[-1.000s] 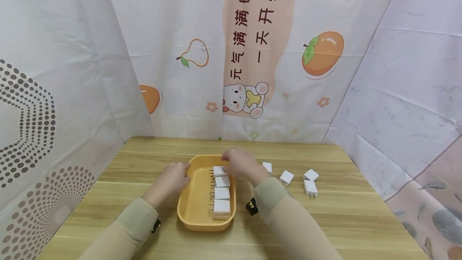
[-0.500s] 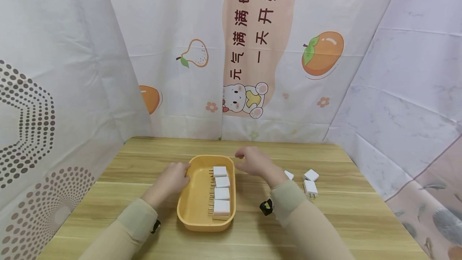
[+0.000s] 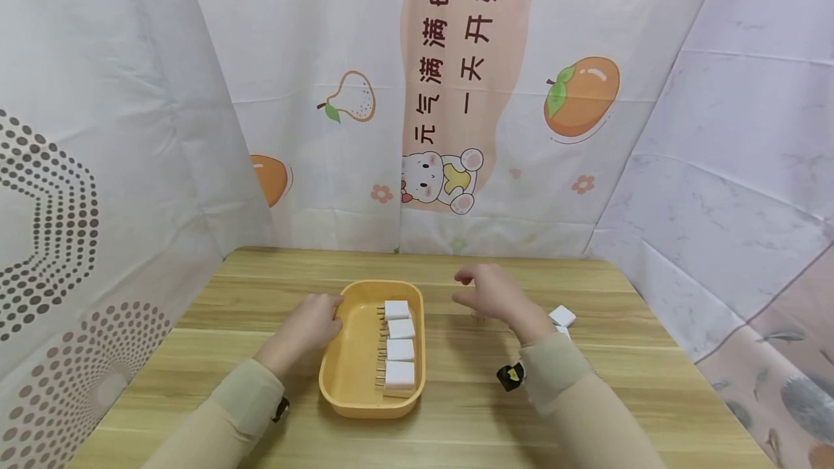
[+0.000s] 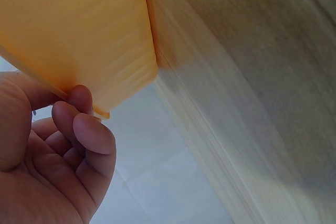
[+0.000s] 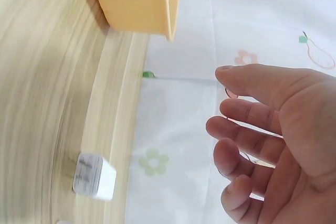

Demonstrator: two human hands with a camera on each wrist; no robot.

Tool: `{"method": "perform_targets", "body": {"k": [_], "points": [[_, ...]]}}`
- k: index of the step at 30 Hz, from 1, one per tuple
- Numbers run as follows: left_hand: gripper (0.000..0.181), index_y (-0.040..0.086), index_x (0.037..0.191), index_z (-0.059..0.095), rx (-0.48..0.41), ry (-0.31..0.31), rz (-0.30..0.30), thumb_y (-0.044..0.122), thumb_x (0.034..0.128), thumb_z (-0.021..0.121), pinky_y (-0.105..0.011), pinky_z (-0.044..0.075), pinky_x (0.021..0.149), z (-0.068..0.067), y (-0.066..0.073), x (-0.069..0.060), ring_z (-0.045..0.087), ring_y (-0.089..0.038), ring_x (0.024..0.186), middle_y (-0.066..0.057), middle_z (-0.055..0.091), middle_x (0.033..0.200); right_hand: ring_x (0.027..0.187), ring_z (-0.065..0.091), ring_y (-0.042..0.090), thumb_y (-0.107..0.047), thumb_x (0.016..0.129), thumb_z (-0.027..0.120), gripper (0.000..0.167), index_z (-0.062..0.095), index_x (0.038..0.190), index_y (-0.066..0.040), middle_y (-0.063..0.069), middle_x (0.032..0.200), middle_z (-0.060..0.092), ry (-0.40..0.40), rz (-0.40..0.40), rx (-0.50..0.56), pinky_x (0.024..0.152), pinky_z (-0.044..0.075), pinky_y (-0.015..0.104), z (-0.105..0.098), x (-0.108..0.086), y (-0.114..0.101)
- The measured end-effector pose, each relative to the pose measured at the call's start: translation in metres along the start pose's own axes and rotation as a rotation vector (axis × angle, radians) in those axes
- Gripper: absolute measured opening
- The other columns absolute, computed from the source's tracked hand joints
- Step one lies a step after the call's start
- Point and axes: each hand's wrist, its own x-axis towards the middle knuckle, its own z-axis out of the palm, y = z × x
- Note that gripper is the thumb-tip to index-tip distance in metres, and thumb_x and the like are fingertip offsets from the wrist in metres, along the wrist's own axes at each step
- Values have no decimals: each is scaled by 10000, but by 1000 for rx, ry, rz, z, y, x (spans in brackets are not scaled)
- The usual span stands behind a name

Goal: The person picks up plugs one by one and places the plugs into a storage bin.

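Observation:
My left hand [image 3: 313,320] pinches the left rim of a yellow-orange plastic tray [image 3: 371,411]; in the left wrist view thumb and fingers meet at the edge of the tray [image 4: 79,30]. Inside, along the tray's right side, several white charger plugs [image 3: 399,375] lie in a column with their metal prongs pointing left. To the right of the tray my right hand [image 3: 498,299] hovers over the table, fingers loosely bent and holding nothing. Below it lies a loose white charger plug [image 5: 95,177] with its prongs showing in the right wrist view.
More white charger plugs [image 3: 562,315] lie on the wooden table [image 3: 625,375] to the right, partly hidden by my right wrist. A printed cloth [image 3: 339,165] hangs behind the table's back edge, with further cloths at both sides.
My right hand has left the tray's right edge and moved right, over the loose charger plugs. My left hand and the tray have stayed in place.

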Motion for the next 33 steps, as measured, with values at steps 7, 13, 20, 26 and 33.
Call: {"method": "perform_targets", "body": {"k": [7, 13, 20, 26, 33], "points": [[455, -97, 1346, 595, 4, 5, 1, 38, 914, 648, -292, 441, 492, 0, 0, 0, 431, -128, 490, -29, 529, 674, 1059, 661, 309, -326, 893, 749, 394, 731, 1212, -95, 66, 1113, 708, 25, 35, -6, 889, 515, 507, -14, -9, 13], [464, -99, 1361, 580, -11, -3, -13, 35, 920, 634, -268, 395, 425, -1, 1, 0, 376, -104, 462, -27, 498, 636, 1039, 664, 315, -347, 892, 758, 397, 733, 1199, -96, 59, 1093, 710, 39, 54, -39, 883, 511, 521, -21, -13, 22], [468, -106, 1365, 571, -19, -9, -16, 28, 921, 628, -270, 404, 431, -1, 1, -1, 379, -104, 463, -31, 499, 636, 1029, 663, 308, -399, 887, 752, 440, 727, 1216, -108, 56, 1097, 708, 35, 93, -64, 852, 517, 523, -23, -15, 27], [463, -104, 1367, 572, -22, -7, -18, 32, 927, 627, -253, 389, 415, -1, 2, -2, 378, -97, 451, -17, 481, 606, 1017, 660, 303, -421, 886, 751, 461, 724, 1215, -100, 61, 1093, 706, 35, 114, -71, 838, 515, 523, -22, -15, 28], [460, -97, 1369, 575, -29, -7, -26, 33, 930, 626, -240, 392, 394, -1, 3, -3, 409, -88, 421, -5, 468, 561, 979, 671, 285, -454, 880, 750, 494, 724, 1205, -84, 71, 1071, 717, 58, 153, -84, 806, 522, 510, -19, -13, 32]]}}
